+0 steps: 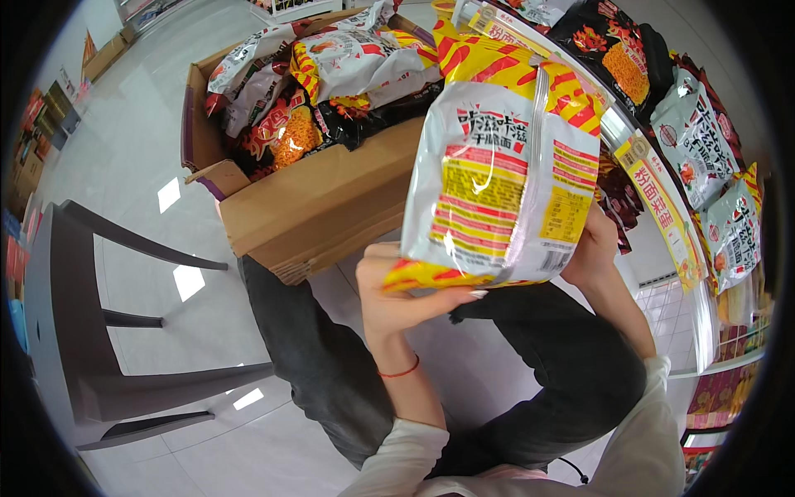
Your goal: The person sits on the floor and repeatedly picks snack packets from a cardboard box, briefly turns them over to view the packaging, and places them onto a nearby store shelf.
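Note:
A shiny white snack bag (484,180) with yellow-and-red striped ends is held up above my lap, its printed back and long seam facing me. My left hand (397,298) grips its lower left corner, thumb along the bottom edge. At the lower right side, my right hand (595,248) holds the bag from behind, with the fingers partly hidden. Beyond my knees is an open cardboard box (323,205) filled with several noodle snack bags, among them a black one (286,133) and a white one (366,62) with striped ends.
A curved store shelf (658,199) with price strips runs along the right, holding black bags (612,50) and white bags (695,136). A dark grey plastic stool (68,310) lies or stands at the left on the tiled floor (143,248). Stacked goods line the far left.

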Tool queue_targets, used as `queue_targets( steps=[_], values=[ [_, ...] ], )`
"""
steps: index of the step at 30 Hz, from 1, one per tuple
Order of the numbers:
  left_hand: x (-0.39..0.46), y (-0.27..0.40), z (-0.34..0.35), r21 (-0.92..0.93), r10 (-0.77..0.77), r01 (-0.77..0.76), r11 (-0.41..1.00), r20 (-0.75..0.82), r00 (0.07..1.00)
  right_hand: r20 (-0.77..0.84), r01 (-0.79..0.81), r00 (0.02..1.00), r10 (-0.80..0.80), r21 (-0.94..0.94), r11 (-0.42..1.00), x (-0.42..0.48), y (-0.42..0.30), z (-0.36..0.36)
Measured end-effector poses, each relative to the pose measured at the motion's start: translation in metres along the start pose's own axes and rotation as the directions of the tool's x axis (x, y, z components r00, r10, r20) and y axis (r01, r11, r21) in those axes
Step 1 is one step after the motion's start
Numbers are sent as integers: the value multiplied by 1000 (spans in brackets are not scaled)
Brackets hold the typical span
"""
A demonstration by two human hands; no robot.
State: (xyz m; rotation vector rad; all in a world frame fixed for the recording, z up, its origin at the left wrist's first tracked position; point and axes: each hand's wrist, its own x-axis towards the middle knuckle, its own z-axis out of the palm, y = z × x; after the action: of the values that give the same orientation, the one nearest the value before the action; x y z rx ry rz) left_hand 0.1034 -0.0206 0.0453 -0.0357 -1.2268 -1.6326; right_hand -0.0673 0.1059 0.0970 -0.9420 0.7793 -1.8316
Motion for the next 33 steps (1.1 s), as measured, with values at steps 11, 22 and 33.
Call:
queue_targets(
  steps=[11,22,33],
  values=[
    [7,2,4,103,7,-35,994,261,965,-94,-19,995,19,7,1000,2,-5,6],
    [7,2,5,85,29,-52,995,254,967,-73,-22,997,22,11,1000,1,-3,4],
    [7,4,9,50,-67,58,997,186,980,-25,35,999,-37,-66,997,-1,1,-10]
  ],
)
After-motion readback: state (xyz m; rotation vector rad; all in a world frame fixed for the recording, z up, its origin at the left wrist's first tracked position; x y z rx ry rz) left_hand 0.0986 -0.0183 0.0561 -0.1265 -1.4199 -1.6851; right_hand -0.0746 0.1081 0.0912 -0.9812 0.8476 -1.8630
